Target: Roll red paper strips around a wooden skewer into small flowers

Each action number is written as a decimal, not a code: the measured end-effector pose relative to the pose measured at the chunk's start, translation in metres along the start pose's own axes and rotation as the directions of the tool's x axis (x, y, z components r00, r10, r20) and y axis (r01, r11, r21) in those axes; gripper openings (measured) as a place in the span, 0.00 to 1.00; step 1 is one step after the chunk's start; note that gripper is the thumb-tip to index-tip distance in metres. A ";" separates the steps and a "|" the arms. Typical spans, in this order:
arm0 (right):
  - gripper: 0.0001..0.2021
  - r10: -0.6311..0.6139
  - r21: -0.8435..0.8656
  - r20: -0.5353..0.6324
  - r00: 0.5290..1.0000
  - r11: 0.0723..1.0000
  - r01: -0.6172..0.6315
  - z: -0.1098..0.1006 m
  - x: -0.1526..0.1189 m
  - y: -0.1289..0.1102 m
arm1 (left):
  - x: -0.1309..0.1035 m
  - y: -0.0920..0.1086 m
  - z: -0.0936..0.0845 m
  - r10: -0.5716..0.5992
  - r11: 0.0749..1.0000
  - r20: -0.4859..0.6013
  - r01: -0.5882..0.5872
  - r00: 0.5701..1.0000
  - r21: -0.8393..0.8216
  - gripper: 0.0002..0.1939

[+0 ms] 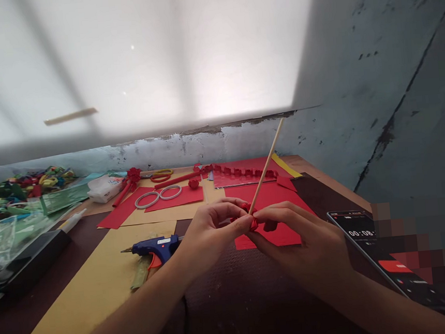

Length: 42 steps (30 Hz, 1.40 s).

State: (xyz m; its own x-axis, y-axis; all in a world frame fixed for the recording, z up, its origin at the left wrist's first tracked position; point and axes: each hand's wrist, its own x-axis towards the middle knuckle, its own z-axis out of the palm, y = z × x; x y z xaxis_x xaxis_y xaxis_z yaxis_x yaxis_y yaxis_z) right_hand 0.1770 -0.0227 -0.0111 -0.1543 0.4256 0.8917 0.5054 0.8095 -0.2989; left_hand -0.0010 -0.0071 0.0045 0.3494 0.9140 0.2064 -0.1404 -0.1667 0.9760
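Observation:
My left hand (216,230) pinches a small red paper flower (253,223) between thumb and fingers. From the other side, my right hand (304,232) grips the same flower with its fingertips. A thin wooden stick (267,165) rises from the flower, tilted up to the right, its lower end at my fingertips. Much of the flower is hidden by my fingers. Beneath and behind it lies a red paper sheet (284,208). A blue glue gun (157,245) rests left of my left hand.
Silver rings (146,199), a rolled red flower (194,184), yellow-handled scissors (163,175) and a curled red strip (242,172) lie at the back. Colourful scraps (25,187) and a black power strip (32,261) are left; a phone (373,242) is right.

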 end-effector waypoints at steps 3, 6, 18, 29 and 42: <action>0.10 0.000 -0.015 -0.008 1.000 1.000 0.000 -0.001 0.001 0.000 | 0.000 0.002 -0.002 0.038 0.999 0.041 -0.039 0.998 0.019 0.09; 0.10 -0.001 -0.023 -0.015 1.000 1.000 0.001 -0.001 0.001 -0.001 | 0.001 0.001 -0.003 0.044 0.999 0.054 -0.045 0.998 0.010 0.10; 0.10 0.001 -0.025 -0.016 1.000 1.000 -0.002 -0.001 0.001 0.000 | 0.000 0.000 -0.002 0.039 0.998 0.032 -0.040 0.999 0.040 0.10; 0.11 -0.015 -0.045 -0.006 1.000 0.999 0.014 -0.002 0.004 -0.003 | -0.001 0.000 -0.001 0.024 0.998 -0.028 -0.023 0.999 0.051 0.08; 0.12 -0.041 -0.045 -0.021 0.999 0.998 0.040 -0.001 0.003 -0.002 | -0.003 0.000 0.000 0.006 1.000 -0.031 -0.005 0.999 0.017 0.08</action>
State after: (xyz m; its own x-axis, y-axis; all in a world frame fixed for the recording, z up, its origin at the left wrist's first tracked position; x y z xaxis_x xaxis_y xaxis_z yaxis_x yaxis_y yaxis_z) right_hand 0.1766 -0.0234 -0.0071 -0.1569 0.3835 0.9101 0.5362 0.8070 -0.2475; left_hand -0.0019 -0.0096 0.0041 0.3194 0.9241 0.2096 -0.1262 -0.1778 0.9760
